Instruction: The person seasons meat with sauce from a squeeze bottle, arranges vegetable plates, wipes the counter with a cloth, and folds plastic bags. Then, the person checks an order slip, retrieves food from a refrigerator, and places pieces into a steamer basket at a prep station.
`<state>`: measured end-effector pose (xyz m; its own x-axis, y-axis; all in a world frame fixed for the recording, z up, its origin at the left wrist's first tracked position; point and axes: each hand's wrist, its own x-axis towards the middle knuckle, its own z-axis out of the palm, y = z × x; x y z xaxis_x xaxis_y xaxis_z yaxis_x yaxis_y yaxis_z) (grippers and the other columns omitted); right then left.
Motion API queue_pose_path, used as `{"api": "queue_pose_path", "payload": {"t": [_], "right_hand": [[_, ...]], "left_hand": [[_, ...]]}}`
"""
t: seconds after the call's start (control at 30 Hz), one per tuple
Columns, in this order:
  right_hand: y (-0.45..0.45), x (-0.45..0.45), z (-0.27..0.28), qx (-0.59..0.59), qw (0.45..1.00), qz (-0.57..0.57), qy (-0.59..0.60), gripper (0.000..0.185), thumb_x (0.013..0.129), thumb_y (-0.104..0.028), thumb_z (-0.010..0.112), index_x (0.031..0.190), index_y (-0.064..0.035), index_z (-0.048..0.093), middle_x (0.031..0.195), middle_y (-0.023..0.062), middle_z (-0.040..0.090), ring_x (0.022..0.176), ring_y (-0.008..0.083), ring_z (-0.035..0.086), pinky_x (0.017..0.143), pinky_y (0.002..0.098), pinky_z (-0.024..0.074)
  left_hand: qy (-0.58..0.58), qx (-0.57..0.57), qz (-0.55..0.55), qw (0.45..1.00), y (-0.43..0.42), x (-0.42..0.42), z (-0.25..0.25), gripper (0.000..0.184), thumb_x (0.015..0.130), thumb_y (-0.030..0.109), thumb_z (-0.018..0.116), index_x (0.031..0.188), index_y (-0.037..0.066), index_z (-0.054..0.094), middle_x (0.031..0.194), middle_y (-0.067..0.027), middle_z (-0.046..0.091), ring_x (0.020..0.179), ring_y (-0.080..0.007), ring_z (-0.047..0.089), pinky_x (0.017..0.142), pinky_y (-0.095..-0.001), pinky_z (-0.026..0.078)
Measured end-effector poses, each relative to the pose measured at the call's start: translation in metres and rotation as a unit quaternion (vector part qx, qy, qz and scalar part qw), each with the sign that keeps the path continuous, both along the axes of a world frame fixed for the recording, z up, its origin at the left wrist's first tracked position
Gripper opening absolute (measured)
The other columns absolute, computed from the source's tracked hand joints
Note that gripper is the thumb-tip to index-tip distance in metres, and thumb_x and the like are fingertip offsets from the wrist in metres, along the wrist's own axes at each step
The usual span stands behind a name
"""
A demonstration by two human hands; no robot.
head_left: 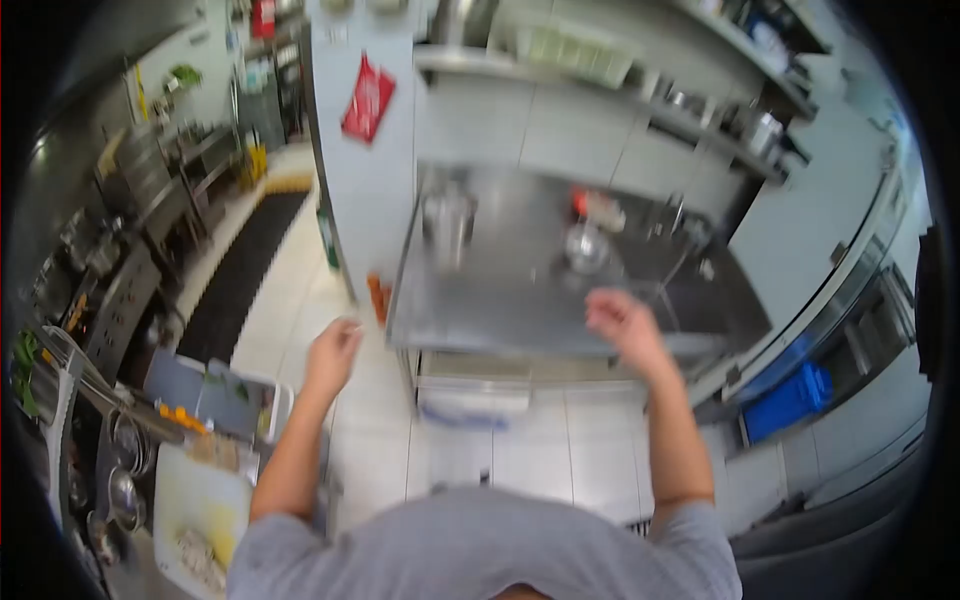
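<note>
Fingers (603,302) of the right hand (622,323) curl short of a metal bowl (587,248) on the steel bench (500,312), the left hand (334,352) half-curled off its left end; whether either grips anything cannot be told.

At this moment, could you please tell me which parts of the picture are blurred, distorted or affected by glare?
Head view: dark curved borders and strong wide-angle bending toward the edges; head view: the left hand, right hand, metal bowl and metal pot look blurred; head view: pale, soft reflections show on the steel table.
</note>
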<state>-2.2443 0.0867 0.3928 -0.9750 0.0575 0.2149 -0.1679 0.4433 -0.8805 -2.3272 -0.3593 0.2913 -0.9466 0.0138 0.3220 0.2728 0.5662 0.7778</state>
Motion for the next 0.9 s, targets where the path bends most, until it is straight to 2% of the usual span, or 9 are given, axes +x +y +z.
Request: {"api": "queue_pose_path", "payload": {"t": [0.03,0.07,0.13,0.23,0.37,0.5,0.63,0.73,0.9], "right_hand": [[0.019,-0.009,0.0,-0.013,1.0,-0.013,0.008,0.027,0.085,-0.008,0.066,0.112,-0.0038,0.06,0.098,0.0001,0.061,0.091,0.0095,0.057,0.082,0.0247,0.0466],[0.03,-0.013,0.005,-0.037,0.999,-0.037,-0.003,0.028,0.086,-0.008,0.065,0.113,-0.0026,0.06,0.097,0.0011,0.061,0.089,0.0093,0.057,0.081,0.0244,0.0463],[0.066,-0.028,-0.002,-0.032,0.996,-0.081,-0.017,0.03,0.087,-0.008,0.062,0.116,-0.002,0.059,0.098,0.002,0.062,0.086,0.0089,0.057,0.077,0.023,0.0454],[0.113,-0.052,-0.003,-0.012,0.993,-0.101,-0.051,0.033,0.086,-0.011,0.062,0.118,-0.0029,0.058,0.1,0.0028,0.063,0.082,0.0084,0.057,0.072,0.0218,0.0452],[0.146,-0.11,0.018,-0.017,0.996,-0.089,-0.025,0.033,0.085,-0.012,0.064,0.117,-0.0038,0.059,0.098,0.0016,0.062,0.08,0.008,0.057,0.071,0.0226,0.0457],[0.148,-0.189,0.078,-0.053,0.995,0.004,0.086,0.033,0.084,-0.002,0.061,0.117,-0.0001,0.058,0.1,0.0054,0.063,0.085,0.0105,0.057,0.079,0.0243,0.0474],[0.11,-0.266,0.151,-0.016,0.98,0.067,0.185,0.033,0.086,-0.006,0.062,0.118,-0.0025,0.057,0.101,0.0044,0.063,0.087,0.011,0.058,0.076,0.0248,0.0471],[0.067,-0.31,0.189,0.031,0.959,0.098,0.262,0.033,0.083,-0.006,0.063,0.116,-0.0032,0.059,0.099,0.0038,0.063,0.089,0.01,0.057,0.078,0.025,0.0474],[-0.01,-0.344,0.226,0.184,0.917,0.134,0.327,0.035,0.081,-0.008,0.064,0.115,-0.0053,0.059,0.1,0.0068,0.063,0.092,0.0149,0.058,0.079,0.0299,0.0482]], "left_hand": [[-0.062,-0.065,-0.047,0.995,0.021,-0.02,-0.044,0.028,0.086,0.021,0.062,0.107,0.004,0.062,0.096,-0.0209,0.066,0.088,-0.0369,0.063,0.077,-0.0407,0.05],[-0.074,-0.177,-0.127,0.973,0.032,-0.029,-0.098,0.036,0.084,0.028,0.064,0.112,0.005,0.061,0.106,-0.0217,0.064,0.101,-0.0363,0.06,0.086,-0.0418,0.048],[-0.263,-0.364,-0.332,0.83,0.07,-0.017,-0.128,0.05,0.083,0.034,0.065,0.119,0.001,0.057,0.11,-0.0232,0.063,0.103,-0.0354,0.06,0.088,-0.0409,0.047],[-0.37,-0.259,-0.412,0.791,0.104,0.009,-0.201,0.054,0.084,0.04,0.065,0.122,0.004,0.056,0.106,-0.0195,0.066,0.099,-0.0336,0.062,0.085,-0.0393,0.048],[-0.38,-0.326,-0.328,0.801,0.092,0.004,-0.275,0.061,0.081,0.053,0.063,0.122,0.007,0.058,0.117,-0.0201,0.061,0.109,-0.0369,0.057,0.094,-0.0423,0.044],[-0.322,-0.253,-0.172,0.896,0.073,-0.055,-0.225,0.051,0.082,0.046,0.064,0.113,0.006,0.063,0.102,-0.0201,0.066,0.099,-0.035,0.062,0.088,-0.0412,0.048],[-0.238,-0.124,0.005,0.963,0.093,-0.104,-0.13,0.041,0.084,0.035,0.063,0.113,0.006,0.062,0.094,-0.0156,0.069,0.09,-0.0303,0.065,0.082,-0.0377,0.05],[-0.235,0.003,0.0,0.972,0.104,-0.132,-0.123,0.036,0.085,0.031,0.062,0.113,0.007,0.063,0.09,-0.0132,0.069,0.086,-0.0261,0.066,0.078,-0.0342,0.05],[-0.286,0.004,-0.104,0.953,0.088,-0.175,-0.119,0.034,0.086,0.028,0.063,0.112,0.007,0.063,0.088,-0.009,0.068,0.08,-0.0184,0.065,0.074,-0.0304,0.05]]}}
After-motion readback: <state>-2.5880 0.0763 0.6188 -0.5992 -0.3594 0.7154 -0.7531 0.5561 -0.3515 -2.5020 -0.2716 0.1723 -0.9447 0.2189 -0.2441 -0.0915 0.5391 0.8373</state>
